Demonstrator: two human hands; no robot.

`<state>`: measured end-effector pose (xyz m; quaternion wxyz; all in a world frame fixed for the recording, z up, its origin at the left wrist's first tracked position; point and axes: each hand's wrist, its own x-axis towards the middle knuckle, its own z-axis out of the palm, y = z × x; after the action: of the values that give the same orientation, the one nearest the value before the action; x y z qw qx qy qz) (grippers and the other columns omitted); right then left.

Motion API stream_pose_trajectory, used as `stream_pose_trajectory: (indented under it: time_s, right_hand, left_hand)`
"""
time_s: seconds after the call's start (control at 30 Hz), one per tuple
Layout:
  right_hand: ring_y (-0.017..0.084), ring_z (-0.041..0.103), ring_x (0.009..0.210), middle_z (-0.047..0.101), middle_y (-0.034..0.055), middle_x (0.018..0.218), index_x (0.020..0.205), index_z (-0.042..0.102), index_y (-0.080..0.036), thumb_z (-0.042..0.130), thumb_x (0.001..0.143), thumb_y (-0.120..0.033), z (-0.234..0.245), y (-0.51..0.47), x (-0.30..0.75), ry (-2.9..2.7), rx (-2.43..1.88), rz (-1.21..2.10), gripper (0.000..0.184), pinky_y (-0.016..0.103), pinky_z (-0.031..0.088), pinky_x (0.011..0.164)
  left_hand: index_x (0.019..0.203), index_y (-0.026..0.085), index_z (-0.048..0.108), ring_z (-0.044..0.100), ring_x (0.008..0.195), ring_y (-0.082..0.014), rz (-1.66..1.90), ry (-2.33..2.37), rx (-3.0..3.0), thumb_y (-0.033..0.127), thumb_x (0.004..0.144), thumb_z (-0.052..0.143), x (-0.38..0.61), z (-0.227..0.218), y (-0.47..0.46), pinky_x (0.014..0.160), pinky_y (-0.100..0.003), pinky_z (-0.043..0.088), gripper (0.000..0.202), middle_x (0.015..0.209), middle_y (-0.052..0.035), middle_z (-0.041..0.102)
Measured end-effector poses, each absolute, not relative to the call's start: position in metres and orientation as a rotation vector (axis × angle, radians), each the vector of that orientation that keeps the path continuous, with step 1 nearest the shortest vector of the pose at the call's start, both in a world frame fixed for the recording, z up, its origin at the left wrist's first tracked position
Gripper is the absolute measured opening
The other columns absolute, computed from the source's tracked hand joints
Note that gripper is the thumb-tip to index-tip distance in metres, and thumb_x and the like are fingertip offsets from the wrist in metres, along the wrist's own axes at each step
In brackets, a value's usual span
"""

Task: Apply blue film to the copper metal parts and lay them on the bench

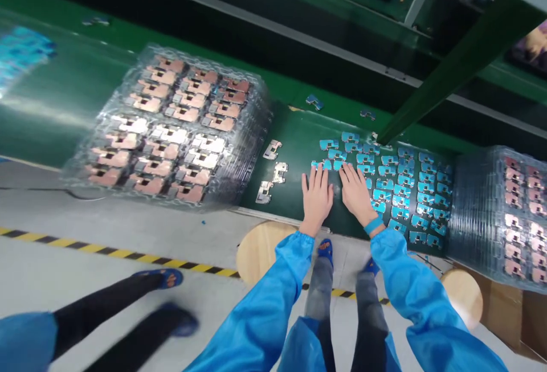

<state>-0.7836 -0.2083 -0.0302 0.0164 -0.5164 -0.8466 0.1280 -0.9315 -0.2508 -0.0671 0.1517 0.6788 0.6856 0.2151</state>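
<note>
My left hand [317,200] lies palm down on the green work surface [290,133], fingers stretched out. Its fingertips touch a small blue-faced plate [326,164], part of which they cover. Close by on the right, my right hand [357,194] is also flat with fingers extended, its tips at another blue plate [337,164]. A blue band circles the right wrist. Rows of similar blue notched plates [401,190] spread out to the right of my hands. To the left lie a few loose silvery plates [280,172].
A stack of clear trays [252,138] with copper-coloured and silvery parts stands on the left; another tray stack [474,207] is at far right. A green post [461,58] rises behind the plates. Wooden stools [260,252] stand below the edge. Another person's legs [111,315] show at lower left.
</note>
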Motion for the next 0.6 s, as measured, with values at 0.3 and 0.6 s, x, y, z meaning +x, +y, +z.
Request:
stream_pose_trajectory:
  time_s: [0.3,0.6]
  right_hand:
    - [0.03,0.03,0.169,0.031,0.0164,0.181,0.168,0.045,-0.004,0.035,0.107,-0.011,-0.028,-0.154,-0.774,-2.449,-1.741,0.351,0.062,0.052,0.023,0.14]
    - [0.03,0.028,0.169,0.03,0.0211,0.18,0.168,0.042,0.003,0.039,0.103,-0.011,-0.046,-0.098,-0.784,-2.491,-1.754,0.459,0.066,0.051,0.023,0.14]
  left_hand:
    - [0.166,0.006,0.047,0.029,0.169,-0.0363,0.653,1.975,2.012,0.032,0.114,0.03,-0.943,-0.063,-0.193,0.14,-0.065,0.016,0.06,0.179,-0.0175,0.034]
    - [0.162,0.006,0.053,0.036,0.166,-0.0376,0.462,1.866,2.146,0.031,0.112,0.031,-0.948,-0.063,-0.139,0.14,-0.066,0.014,0.06,0.175,-0.0184,0.042]
